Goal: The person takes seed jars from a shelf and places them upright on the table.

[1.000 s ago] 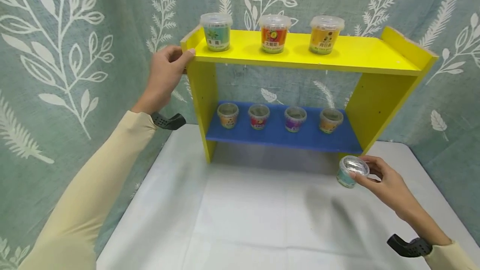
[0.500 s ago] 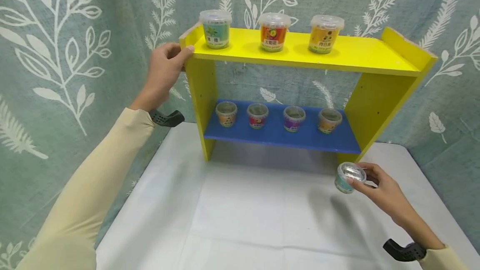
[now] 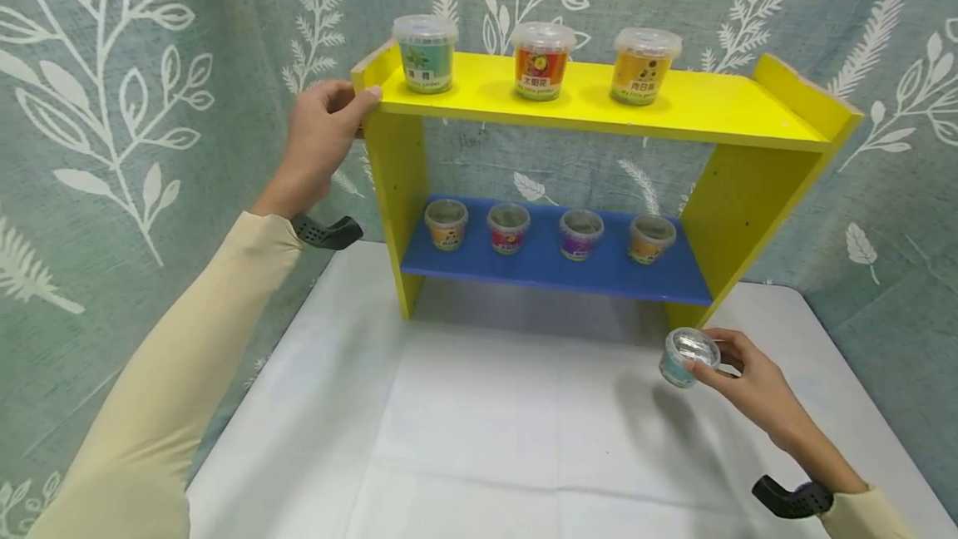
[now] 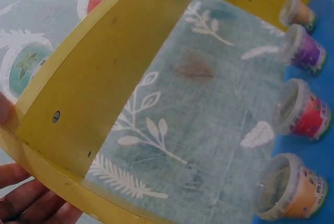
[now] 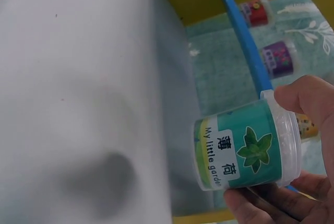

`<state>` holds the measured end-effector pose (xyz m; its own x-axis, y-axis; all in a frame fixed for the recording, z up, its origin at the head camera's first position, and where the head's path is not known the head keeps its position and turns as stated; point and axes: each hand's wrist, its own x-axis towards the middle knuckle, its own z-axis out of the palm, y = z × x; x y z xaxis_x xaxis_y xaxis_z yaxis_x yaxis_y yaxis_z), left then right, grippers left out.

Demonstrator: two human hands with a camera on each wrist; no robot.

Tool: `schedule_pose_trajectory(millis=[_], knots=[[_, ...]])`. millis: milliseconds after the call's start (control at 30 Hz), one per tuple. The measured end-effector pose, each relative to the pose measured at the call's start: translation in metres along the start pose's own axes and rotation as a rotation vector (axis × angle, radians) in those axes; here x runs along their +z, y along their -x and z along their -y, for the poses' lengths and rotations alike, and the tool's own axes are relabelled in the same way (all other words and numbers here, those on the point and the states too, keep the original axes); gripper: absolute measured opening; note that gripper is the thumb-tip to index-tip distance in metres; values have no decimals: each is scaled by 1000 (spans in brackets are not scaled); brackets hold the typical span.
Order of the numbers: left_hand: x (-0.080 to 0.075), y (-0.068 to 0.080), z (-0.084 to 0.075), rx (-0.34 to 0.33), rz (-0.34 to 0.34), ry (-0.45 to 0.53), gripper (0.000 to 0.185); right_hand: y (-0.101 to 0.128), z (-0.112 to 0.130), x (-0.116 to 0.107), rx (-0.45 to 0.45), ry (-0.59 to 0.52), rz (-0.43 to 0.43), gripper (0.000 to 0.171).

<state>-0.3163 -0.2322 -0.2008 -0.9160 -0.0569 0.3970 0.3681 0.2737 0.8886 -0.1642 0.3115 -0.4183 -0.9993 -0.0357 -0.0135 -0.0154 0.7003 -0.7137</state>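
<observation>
A yellow shelf unit [image 3: 718, 111] with a blue lower board [image 3: 516, 269] stands on the white table. My left hand [image 3: 318, 140] grips its upper left corner, thumb at the front edge of the top board; in the left wrist view its fingers [image 4: 31, 200] lie round the side panel. My right hand [image 3: 756, 385] holds a lidded plastic cup [image 3: 677, 368] above the table, in front of the unit's lower right corner. In the right wrist view this cup [image 5: 245, 148] is tilted on its side, with a teal mint-leaf label; thumb and fingers pinch it near the lid.
On the top board stand a teal cup [image 3: 428, 61], a red cup [image 3: 539, 69] and a yellow cup [image 3: 642, 73]. Several cups, including a purple one [image 3: 579, 241], line the blue board. A leaf-patterned cloth [image 3: 247, 23] hangs behind. The white table [image 3: 479, 414] extends in front.
My right hand has lowered slightly with the mint cup, toward the table. My left hand keeps its grip on the shelf corner. The head view has shifted a little.
</observation>
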Motion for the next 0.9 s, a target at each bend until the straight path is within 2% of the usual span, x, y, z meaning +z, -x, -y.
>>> schedule_pose_trajectory(millis=[400,900], knots=[[0,1,-2,-19,-2,-12,46,0,-12,5,12,-4,0,83],[1,2,-1,-11,3,-21,46,4,-25,16,30,-7,13,83]])
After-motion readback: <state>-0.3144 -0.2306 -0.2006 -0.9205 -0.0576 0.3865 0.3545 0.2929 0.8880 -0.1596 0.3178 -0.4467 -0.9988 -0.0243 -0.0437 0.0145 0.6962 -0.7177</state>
